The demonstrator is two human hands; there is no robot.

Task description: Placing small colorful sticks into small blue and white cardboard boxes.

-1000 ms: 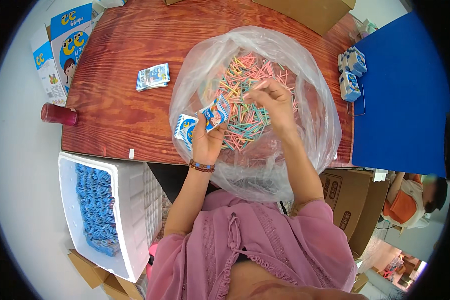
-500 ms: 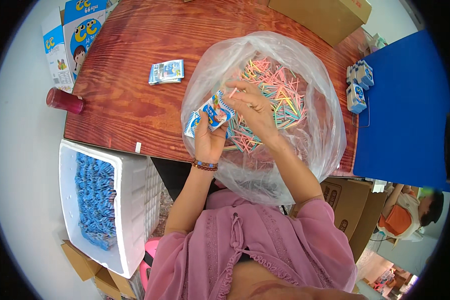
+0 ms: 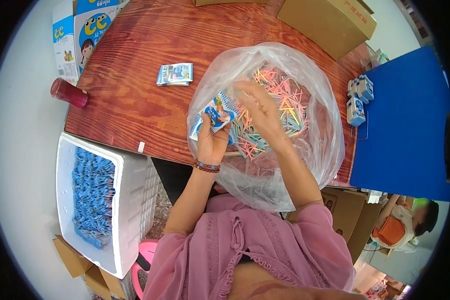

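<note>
The left hand (image 3: 212, 142) is pinching a small stack of blue-and-white packets (image 3: 216, 116) between thumb and fingers at the near rim of a clear plastic bag (image 3: 325, 145). The right hand (image 3: 262, 112) is reaching inside it, fingers loosely spread just above a heap of pastel straws (image 3: 287, 107). Done well, the fingertips would be closing on only a few straws while the packets are being held level, just beside them.

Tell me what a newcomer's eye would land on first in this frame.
The big clear plastic bag full of pastel sticks sits mid-table, the right hand reaching inside. At its left rim, the left hand holds a few small blue-and-white packets. Lower left, a white foam box holds rows of blue packets.
</note>
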